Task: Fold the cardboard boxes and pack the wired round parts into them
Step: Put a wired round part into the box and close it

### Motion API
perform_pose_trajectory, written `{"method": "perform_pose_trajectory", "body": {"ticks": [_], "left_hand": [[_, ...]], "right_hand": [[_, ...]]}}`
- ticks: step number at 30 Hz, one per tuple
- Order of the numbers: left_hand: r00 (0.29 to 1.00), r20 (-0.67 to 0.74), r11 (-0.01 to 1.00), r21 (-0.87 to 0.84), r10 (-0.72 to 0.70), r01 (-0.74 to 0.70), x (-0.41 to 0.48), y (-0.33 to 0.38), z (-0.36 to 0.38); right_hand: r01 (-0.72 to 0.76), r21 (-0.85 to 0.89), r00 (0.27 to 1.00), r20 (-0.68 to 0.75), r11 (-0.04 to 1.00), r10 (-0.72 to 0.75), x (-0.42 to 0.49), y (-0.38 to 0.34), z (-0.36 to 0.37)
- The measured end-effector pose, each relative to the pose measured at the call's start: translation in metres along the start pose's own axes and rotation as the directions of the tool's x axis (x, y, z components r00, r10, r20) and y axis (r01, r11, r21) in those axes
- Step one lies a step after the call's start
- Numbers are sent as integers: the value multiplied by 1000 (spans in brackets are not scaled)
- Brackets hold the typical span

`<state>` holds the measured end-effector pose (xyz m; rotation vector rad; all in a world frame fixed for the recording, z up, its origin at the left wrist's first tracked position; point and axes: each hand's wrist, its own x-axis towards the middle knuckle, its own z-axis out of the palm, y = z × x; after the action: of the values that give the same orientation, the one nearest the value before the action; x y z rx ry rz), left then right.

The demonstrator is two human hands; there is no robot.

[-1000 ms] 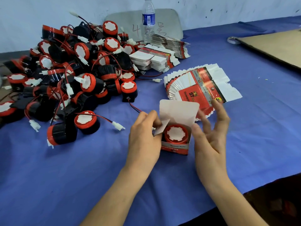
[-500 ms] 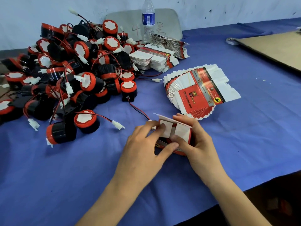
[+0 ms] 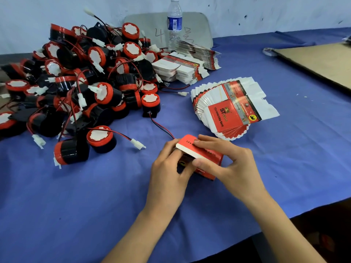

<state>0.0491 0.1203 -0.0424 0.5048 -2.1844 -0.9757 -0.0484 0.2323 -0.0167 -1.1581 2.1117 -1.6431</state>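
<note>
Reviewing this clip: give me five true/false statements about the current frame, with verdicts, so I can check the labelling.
1. The left hand and right hand both hold the red box. True.
2. The lid of the red box stands upright and open. False: it is folded down under the right hand's fingers.
3. A water bottle stands at the back of the table. True.
4. The stack of flat boxes, fanned out, lies left of the pile of round parts. False: it lies to the right of the pile.
5. The cloth on the table is green. False: it is blue.
</note>
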Motion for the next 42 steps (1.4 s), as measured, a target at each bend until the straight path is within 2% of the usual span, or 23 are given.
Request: {"method": "perform_pose_trajectory", "body": {"ticks": [2, 7, 13, 15, 18, 20, 25, 27, 29, 33, 36, 38, 40, 42], "left_hand": [[1000, -1, 1000, -17, -15, 15, -1, 1, 0], [998, -26, 997, -55, -50, 49, -3, 6, 3], [976, -66, 955, -232, -206, 186, -16, 24, 17], [980, -41, 960, -211, -195, 182, -19, 24, 18], [989, 105, 978, -172, -103, 120, -19, 23, 16], [981, 157, 977, -161, -113, 138, -17, 21, 17], [983, 47, 974, -132, -180, 185, -9, 25, 25], [971, 6, 958, -160, -240, 238, -6, 28, 30], [944, -1, 911, -262, -331, 320, -4, 33, 35], [886, 70, 818, -358, -458, 451, -1, 34, 34], [879, 248, 814, -338, -407, 472, 0, 22, 18], [848, 392, 797, -346, -357, 496, 1, 15, 2], [860, 390, 801, -367, -329, 473, 3, 8, -10], [903, 298, 842, -354, -310, 406, 9, 4, -17]], "right_hand": [[39, -73, 999, 8, 997, -39, 0, -2, 0], [30, -81, 998, -47, 996, -34, 3, -3, 3], [54, -112, 987, -147, 992, -70, 0, 3, 9], [67, -113, 980, -180, 991, -87, 0, 3, 10], [76, -126, 971, -218, 989, -103, 3, 3, 9], [81, -140, 967, -228, 987, -112, 3, 4, 8], [66, -156, 973, -210, 986, -98, 0, 6, 13], [45, -139, 974, -213, 989, -74, 1, 8, 14], [31, -120, 976, -209, 992, -56, 3, 7, 13], [45, -170, 977, -200, 984, -79, 4, 7, 13], [34, -181, 982, -178, 983, -67, 1, 9, 12], [29, -163, 988, -143, 986, -53, -1, 11, 10], [53, -189, 989, -127, 981, -77, -3, 13, 9], [79, -218, 987, -119, 973, -107, -4, 14, 10]]}}
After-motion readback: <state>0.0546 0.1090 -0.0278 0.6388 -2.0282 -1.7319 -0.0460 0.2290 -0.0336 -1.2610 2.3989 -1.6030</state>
